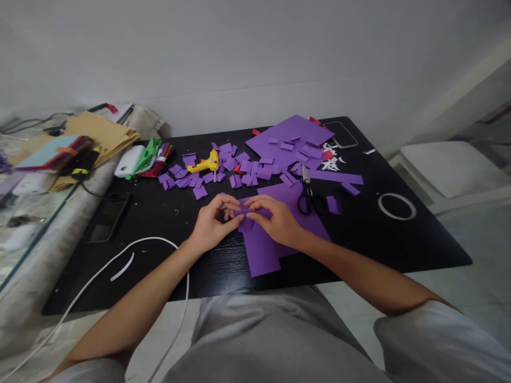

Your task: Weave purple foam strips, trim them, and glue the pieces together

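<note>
My left hand [214,222] and my right hand [275,218] meet over the near middle of the table. Between their thumbs and fingers they pinch a small purple paper piece [244,213], partly hidden by the fingers. Under and beside my right hand lie larger purple sheets [261,257]. Black-handled scissors [308,199] rest at the right edge of these sheets, blades pointing away. Many small folded purple paper pieces [255,169] are scattered beyond my hands. Among them sits a yellow glue gun [205,164].
A phone [107,218] lies at the left, near a white cable [131,243] crossing the table's front edge. Green and red bundles [154,158] stand back left. At the right are a white ring [396,206], a purple strip [337,177] and white scraps [331,159].
</note>
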A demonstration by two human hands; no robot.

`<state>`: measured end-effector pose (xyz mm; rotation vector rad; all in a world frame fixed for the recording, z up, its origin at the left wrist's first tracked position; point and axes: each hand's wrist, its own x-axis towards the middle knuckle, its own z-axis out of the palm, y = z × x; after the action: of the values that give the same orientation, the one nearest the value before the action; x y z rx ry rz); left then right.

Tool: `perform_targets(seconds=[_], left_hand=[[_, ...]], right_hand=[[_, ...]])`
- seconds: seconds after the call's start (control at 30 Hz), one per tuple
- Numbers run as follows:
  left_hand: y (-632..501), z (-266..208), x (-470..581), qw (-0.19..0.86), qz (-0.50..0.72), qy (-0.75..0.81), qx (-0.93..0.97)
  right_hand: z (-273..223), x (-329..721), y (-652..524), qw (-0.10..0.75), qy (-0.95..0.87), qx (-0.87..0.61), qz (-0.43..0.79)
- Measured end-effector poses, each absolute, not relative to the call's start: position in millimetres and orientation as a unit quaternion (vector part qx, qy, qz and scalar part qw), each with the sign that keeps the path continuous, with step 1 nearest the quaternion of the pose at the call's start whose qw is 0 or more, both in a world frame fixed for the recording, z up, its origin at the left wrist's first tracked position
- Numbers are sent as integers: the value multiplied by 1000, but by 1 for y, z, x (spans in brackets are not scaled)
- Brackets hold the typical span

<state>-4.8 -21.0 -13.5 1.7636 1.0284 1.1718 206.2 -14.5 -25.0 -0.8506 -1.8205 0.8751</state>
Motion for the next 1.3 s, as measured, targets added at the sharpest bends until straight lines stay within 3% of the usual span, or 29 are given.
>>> perform_targets(seconds=[1.3], left_hand=[[-19, -5, -12, 438, 426, 367, 701]], right_hand=[[-16, 214, -10, 425, -769, -314, 359]])
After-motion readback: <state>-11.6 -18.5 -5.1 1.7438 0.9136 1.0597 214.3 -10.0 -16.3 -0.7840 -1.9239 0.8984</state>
